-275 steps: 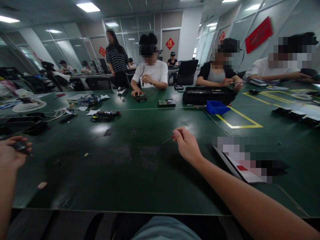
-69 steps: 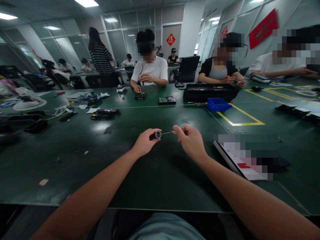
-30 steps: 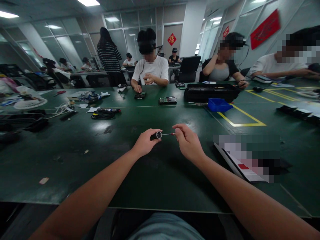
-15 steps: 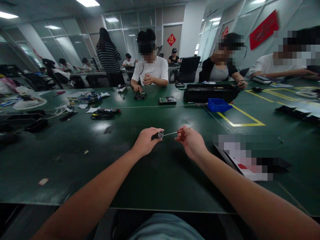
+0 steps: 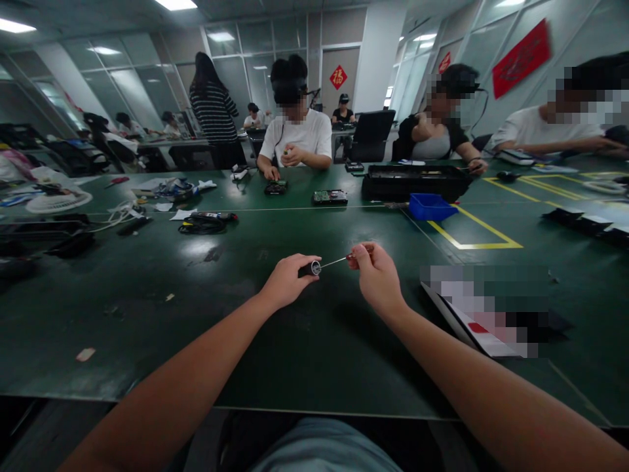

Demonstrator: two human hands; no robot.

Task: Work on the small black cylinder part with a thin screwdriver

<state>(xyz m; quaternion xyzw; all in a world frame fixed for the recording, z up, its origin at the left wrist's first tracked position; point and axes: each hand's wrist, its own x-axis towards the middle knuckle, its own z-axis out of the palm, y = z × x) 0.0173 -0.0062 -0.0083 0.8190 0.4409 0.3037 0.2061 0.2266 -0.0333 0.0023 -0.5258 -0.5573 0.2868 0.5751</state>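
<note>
My left hand [image 5: 286,282] is closed around a small black cylinder [image 5: 311,268] with a round silver end facing right. My right hand [image 5: 377,278] pinches the red handle of a thin screwdriver [image 5: 340,261], whose metal shaft points left with its tip at the cylinder's silver end. Both hands hover just above the dark green table [image 5: 255,328], near its middle.
A flat packet [image 5: 484,314] lies right of my right hand. Farther back are a coiled black cable [image 5: 201,226], a circuit board [image 5: 329,196], a blue bin [image 5: 428,206], a black tray [image 5: 413,181] and yellow floor-style tape marks [image 5: 472,236]. Several people sit across the table.
Long ago my left hand was far left holding the dark part; it now meets the screwdriver. Over the last second my right hand tilted, raising the handle slightly while the tip stays at the cylinder.
</note>
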